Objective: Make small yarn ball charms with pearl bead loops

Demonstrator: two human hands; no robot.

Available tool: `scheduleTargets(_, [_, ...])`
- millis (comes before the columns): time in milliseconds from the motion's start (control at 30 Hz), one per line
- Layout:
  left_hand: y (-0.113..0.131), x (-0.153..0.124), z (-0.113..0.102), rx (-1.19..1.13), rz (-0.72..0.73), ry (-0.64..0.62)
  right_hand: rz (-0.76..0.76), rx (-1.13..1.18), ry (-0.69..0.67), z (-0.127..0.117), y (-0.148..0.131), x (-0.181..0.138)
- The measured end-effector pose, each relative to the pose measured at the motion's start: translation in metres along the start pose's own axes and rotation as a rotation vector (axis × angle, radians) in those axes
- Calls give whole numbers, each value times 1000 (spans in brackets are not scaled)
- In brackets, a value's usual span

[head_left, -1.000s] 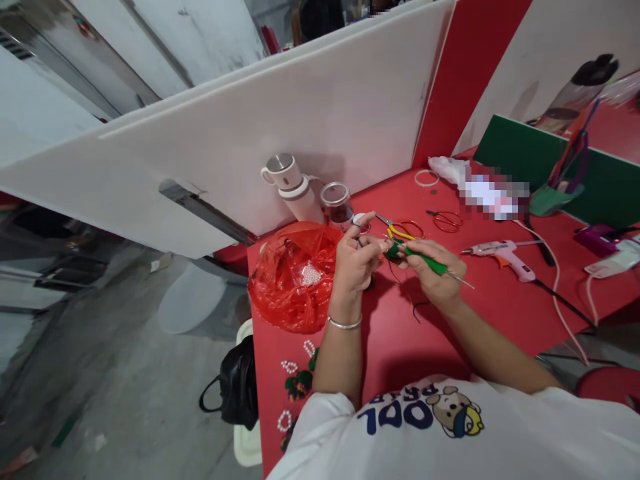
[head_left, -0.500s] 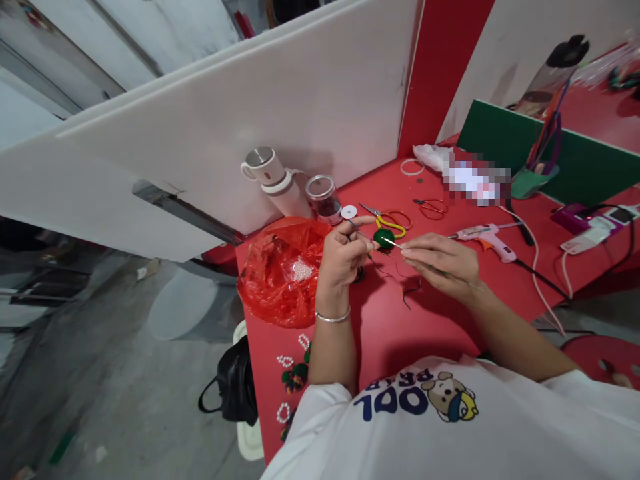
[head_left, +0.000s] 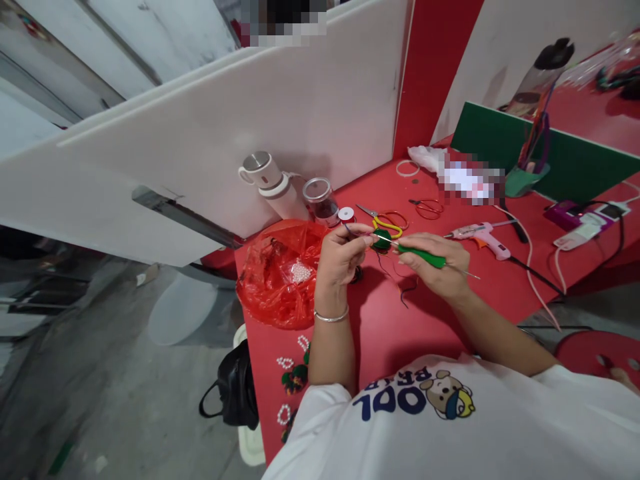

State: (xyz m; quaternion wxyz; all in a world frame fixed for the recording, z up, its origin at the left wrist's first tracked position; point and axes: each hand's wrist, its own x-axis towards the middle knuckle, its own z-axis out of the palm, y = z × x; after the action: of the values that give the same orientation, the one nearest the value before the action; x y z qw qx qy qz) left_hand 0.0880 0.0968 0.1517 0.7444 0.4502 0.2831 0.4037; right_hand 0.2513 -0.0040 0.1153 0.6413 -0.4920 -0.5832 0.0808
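My right hand [head_left: 443, 263] is closed round the green handle of a crochet hook [head_left: 423, 257], whose thin metal shaft points left to my other hand. My left hand [head_left: 343, 257] is pinched near the hook's tip, with dark yarn [head_left: 346, 227] running over its fingers. Any small piece between those fingertips is too hidden to make out. Just behind the fingertips is a round, dark green ball [head_left: 383, 238]. Loose yarn ends [head_left: 406, 292] trail on the red table below the hands.
Left of my hands lies a red plastic bag [head_left: 270, 293] with white beads [head_left: 300, 272]. Behind stand a white flask [head_left: 280, 193], a jar [head_left: 321, 200] and a spool [head_left: 346, 214]. Yellow-handled scissors [head_left: 390, 227], red-handled scissors [head_left: 427, 208] and a pink glue gun [head_left: 483, 237] lie to the right.
My right hand has turned, so that the hook's green handle now shows. The hook tip has moved left to my left fingertips, and my left index finger has curled in.
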Motion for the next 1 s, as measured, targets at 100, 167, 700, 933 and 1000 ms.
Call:
scheduleTargets(100, [0, 0, 0, -3, 0, -11, 30, 16, -8, 3, 0, 1])
scheduleTargets(167, [0, 1, 0, 3, -9, -6, 51, 15, -11, 4, 0, 1])
scheduleTargets(700, [-6, 0, 2, 26, 9, -9, 185, 210, 162, 15, -2, 3])
scheduleTargets(933, [-15, 0, 2, 142, 153, -31, 65, 115, 124, 25, -8, 22])
scheduleTargets(1000, [-14, -1, 2, 159, 178, -53, 72, 133, 103, 26, -7, 23])
